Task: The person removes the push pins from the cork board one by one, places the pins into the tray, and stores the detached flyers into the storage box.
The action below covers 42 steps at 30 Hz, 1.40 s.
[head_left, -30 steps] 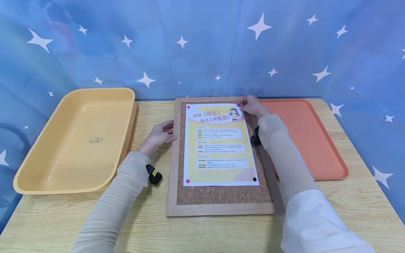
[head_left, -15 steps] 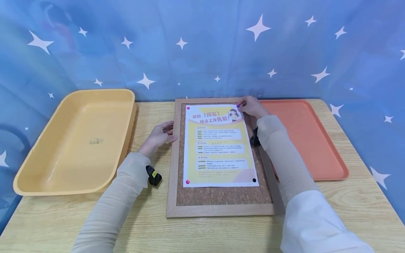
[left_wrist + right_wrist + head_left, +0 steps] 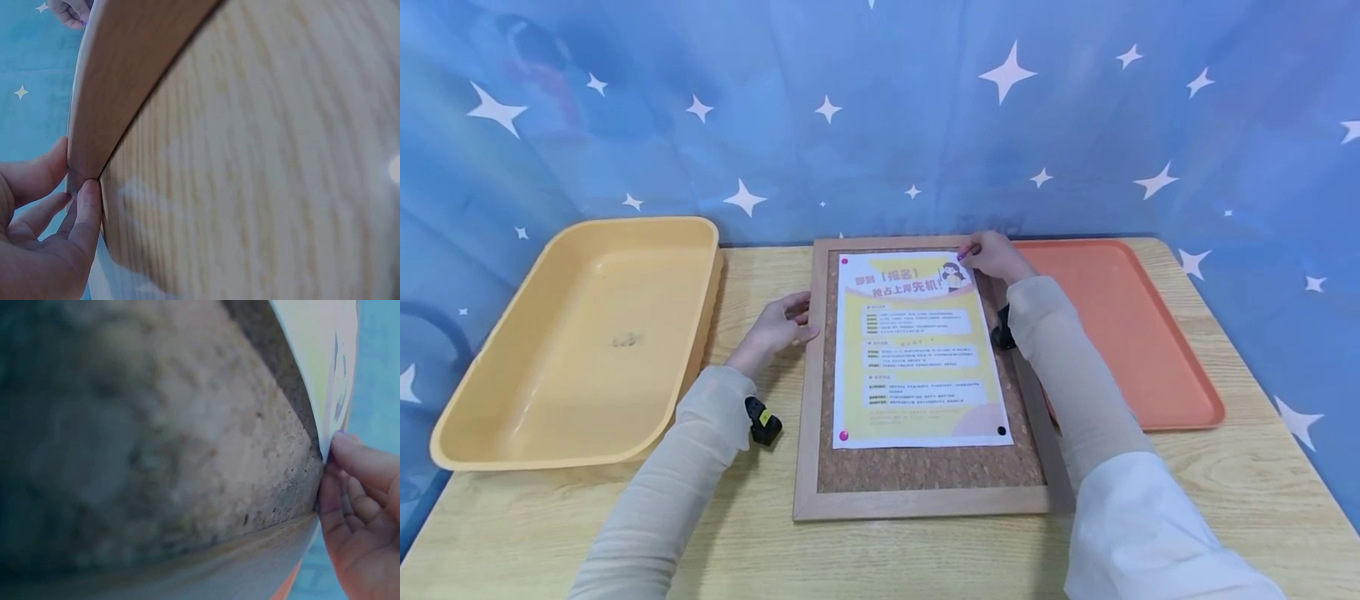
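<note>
Little has shifted since the earlier frames: both hands sit where they were, only the head view has tipped slightly so the scene rides lower. Head view: corkboard lies flat on the tabletop, between a yellow bin on the left and an orange tray on the right. Poster is pinned to it; pink pin and black pin hold the near corners. Right hand pinches a small purple pin at the far right corner of the sheet. Left hand rests with loosely bent fingers against the frame's left edge, bracing it. Left wrist view: fingertips press the wooden frame, thumb alongside, nothing enclosed. Right wrist view: fingertip meets the paper's corner above the cork; the pin itself is hidden here. Judgement: paper is thin, limp, tears readily at pin holes, so best handled by its edges; the pin is tiny and smooth, taken by its head; the board looks stiff and light and may slide unless braced.
</note>
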Tool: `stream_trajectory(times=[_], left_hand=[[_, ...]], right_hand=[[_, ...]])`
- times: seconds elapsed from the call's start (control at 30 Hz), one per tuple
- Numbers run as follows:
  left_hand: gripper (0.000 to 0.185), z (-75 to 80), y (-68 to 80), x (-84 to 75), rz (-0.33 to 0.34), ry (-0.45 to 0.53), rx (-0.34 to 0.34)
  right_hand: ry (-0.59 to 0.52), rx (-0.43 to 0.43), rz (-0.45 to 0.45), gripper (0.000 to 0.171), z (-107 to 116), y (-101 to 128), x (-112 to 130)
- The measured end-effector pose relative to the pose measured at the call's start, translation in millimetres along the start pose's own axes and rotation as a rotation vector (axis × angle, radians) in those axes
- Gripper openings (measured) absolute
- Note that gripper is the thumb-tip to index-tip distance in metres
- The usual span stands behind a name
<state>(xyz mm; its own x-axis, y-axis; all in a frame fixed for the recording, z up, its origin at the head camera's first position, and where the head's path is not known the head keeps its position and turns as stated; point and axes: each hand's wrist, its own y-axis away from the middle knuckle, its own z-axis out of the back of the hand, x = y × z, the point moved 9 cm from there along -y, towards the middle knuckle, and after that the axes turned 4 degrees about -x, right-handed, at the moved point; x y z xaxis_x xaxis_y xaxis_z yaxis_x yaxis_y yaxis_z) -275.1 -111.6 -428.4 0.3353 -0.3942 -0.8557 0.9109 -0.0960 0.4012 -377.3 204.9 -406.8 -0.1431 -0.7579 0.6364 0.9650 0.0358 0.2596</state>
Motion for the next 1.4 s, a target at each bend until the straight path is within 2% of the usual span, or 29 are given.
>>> stream_trajectory(times=[0.33, 0.4, 0.5, 0.57, 0.67, 0.9, 1.13, 1.27, 1.4], left_hand=[[0.069, -2.4, -8.0, 0.6, 0.008, -0.021, 0.009], [0.069, -3.3, -9.1, 1.1, 0.006, -0.020, 0.016], [0.069, -2.6, -10.5, 2.0, 0.002, -0.022, 0.017], [0.069, -1.4, -10.8, 2.3, -0.005, -0.032, 0.019], [0.069, 1.0, -10.7, 1.4, -0.015, -0.043, 0.020], [0.069, 6.0, -10.5, 0.7, -0.027, -0.047, 0.017], [0.069, 10.6, -9.1, 3.1, -0.003, -0.061, 0.004], [0.069, 11.1, -10.3, 2.8, -0.009, -0.058, 0.004], [0.069, 10.2, -10.8, 2.0, -0.011, -0.058, 0.006]], right_hand=[[-0.086, 0.014, -0.038, 0.023, -2.3, 1.6, -6.7], [-0.181, 0.024, -0.071, 0.025, -3.3, 2.1, -12.0], [-0.256, 0.010, -0.086, 0.031, 1.3, 5.9, -14.7], [-0.309, -0.001, -0.091, 0.035, 6.4, 9.8, -14.1], [-0.317, -0.029, -0.077, 0.038, 18.1, 17.1, -9.5], [-0.520, -0.035, -0.079, 0.047, 41.9, 35.7, -3.4], [-0.622, -0.049, -0.064, 0.055, 65.6, 61.9, -17.5], [-0.729, -0.031, -0.046, 0.061, 77.9, 78.9, -31.7], [-0.764, -0.037, -0.046, 0.057, 89.2, 91.5, -49.0]])
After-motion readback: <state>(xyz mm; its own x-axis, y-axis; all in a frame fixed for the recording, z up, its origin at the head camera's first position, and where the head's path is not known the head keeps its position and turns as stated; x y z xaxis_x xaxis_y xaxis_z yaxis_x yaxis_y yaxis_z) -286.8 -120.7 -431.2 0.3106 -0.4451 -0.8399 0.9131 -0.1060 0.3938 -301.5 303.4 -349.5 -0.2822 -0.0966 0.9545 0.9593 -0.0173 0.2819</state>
